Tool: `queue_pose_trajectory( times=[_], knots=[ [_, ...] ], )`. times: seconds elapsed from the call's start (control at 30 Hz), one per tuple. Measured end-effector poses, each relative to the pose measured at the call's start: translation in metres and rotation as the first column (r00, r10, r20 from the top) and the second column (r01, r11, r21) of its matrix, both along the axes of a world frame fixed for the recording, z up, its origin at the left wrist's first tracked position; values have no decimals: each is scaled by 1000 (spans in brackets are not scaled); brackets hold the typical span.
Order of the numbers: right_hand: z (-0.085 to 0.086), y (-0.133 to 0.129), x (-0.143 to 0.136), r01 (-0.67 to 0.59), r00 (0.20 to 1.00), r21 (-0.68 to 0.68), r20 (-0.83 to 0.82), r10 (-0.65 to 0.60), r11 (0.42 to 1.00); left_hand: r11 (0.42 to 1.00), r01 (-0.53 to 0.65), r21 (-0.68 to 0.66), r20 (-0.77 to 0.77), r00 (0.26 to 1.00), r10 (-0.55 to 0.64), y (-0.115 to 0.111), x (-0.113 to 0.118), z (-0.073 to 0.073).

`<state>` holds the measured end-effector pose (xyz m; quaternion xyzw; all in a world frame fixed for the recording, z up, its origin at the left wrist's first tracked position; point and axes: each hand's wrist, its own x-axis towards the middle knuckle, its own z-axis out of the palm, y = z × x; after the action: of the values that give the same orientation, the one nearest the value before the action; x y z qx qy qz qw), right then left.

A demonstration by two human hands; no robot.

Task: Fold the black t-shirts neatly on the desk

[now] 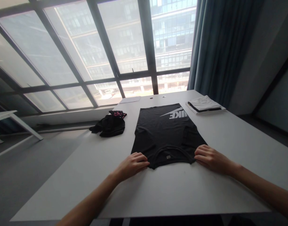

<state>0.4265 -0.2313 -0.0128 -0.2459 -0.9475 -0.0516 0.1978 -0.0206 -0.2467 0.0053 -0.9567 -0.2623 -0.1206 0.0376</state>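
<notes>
A black T-shirt (162, 131) with a white printed logo lies spread flat, its neckline toward me and the lettering upside down at the far end. At the shirt's near left shoulder, my left hand (136, 163) is closed with its fingertips on the cloth. My right hand (208, 158) is closed on the near right shoulder in much the same way. The thumbs are mostly hidden beneath the fingers. Between the hands the collar lies curved, with a small label inside it.
The shirt lies on a white table (87, 185). A crumpled black garment (111, 125) with pink marks sits at the left edge. Folded white and black clothes (205, 104) are stacked at the far right. Beyond are windows and a blue curtain (214, 47).
</notes>
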Motion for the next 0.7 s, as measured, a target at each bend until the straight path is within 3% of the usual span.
queue_pose_trajectory(
  times=[0.17, 0.4, 0.7],
  knots=[
    [1, -2, -1, 3, 1000, 4, 5, -3, 1000, 1000, 2, -11, 38, 999, -2, -1, 1, -1],
    [1, -3, 3, 10, 999, -52, 34, -8, 999, 990, 41, -132, 158, 987, -20, -3, 2, 0],
    [4, -11, 4, -6, 1000, -83, -15, 4, 997, 980, 26, -197, 152, 988, 5, -9, 6, 3]
  ],
)
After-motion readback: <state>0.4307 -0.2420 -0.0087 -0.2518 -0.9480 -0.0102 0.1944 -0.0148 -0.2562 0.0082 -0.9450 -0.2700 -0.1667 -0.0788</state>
